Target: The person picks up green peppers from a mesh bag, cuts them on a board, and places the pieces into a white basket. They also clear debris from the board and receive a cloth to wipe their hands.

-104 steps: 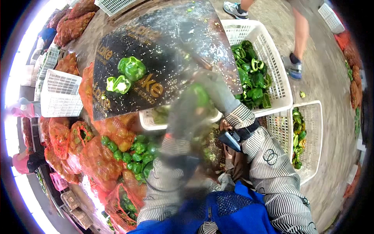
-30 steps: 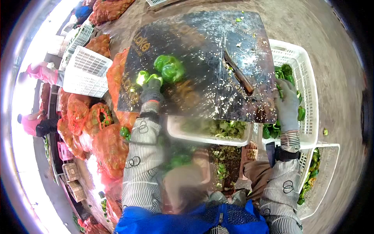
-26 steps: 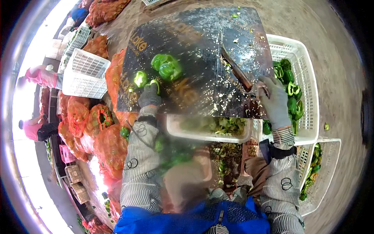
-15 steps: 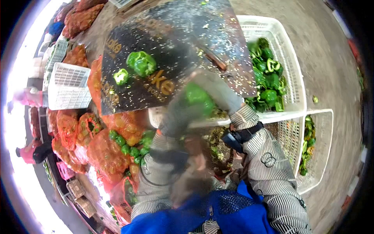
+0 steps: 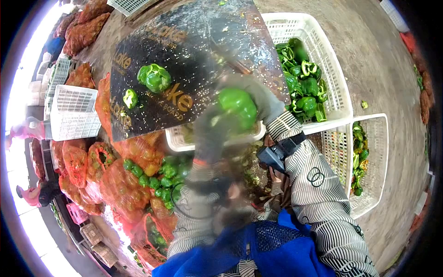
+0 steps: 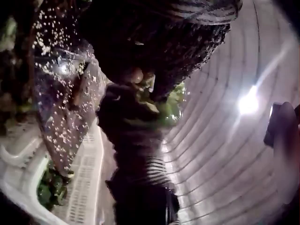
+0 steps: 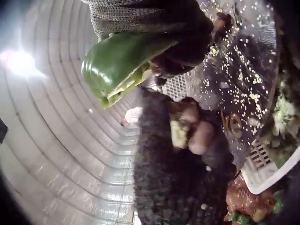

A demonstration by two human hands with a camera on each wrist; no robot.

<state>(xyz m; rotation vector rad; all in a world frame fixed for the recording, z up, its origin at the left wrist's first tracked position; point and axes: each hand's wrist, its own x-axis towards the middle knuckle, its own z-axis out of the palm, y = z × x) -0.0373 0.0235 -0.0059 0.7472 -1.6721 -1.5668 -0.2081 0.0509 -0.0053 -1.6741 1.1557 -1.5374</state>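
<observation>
- Green pepper (image 5: 237, 104) — curled right hand (image 5: 260, 94) grips it
- Left hand (image 5: 210, 134), at its eight o'clock, pinches a pale piece (image 7: 178, 134)
- Black board (image 5: 191, 57) — toward eleven o'clock

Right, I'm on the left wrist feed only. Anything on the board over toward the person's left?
Observer: Yes. Head view has a large green pepper on the dark board, with a smaller cut piece beside it, not touching.
Operator: Ok. What's the right hand got, whole or cut?
Observer: Cut. Right wrist view shows the held pepper with an open edge and pale flesh along it.
Operator: And the floor on the person's left?
Observer: Several red net bags, by the head view.
</observation>
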